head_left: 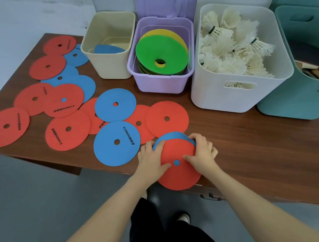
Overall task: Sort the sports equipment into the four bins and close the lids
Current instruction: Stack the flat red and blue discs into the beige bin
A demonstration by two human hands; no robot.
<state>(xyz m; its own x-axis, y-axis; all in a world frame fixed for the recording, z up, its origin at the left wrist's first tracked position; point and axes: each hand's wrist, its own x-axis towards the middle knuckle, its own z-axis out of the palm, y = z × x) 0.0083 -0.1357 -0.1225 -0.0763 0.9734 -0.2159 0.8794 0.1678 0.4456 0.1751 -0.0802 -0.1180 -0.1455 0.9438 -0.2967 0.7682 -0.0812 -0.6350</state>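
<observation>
Item: red disc (177, 171) over blue disc (171, 136), at desk (258, 149) edge; left hand (151, 158) and right hand (202, 149) grip both, apparently separating colours for binning.

Red disc (177, 171) over blue disc (173, 136) (curled) — table's near edge.

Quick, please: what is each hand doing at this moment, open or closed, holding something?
Left hand: closed on the red disc and the blue disc under it.
Right hand: closed on the same two discs.
</observation>
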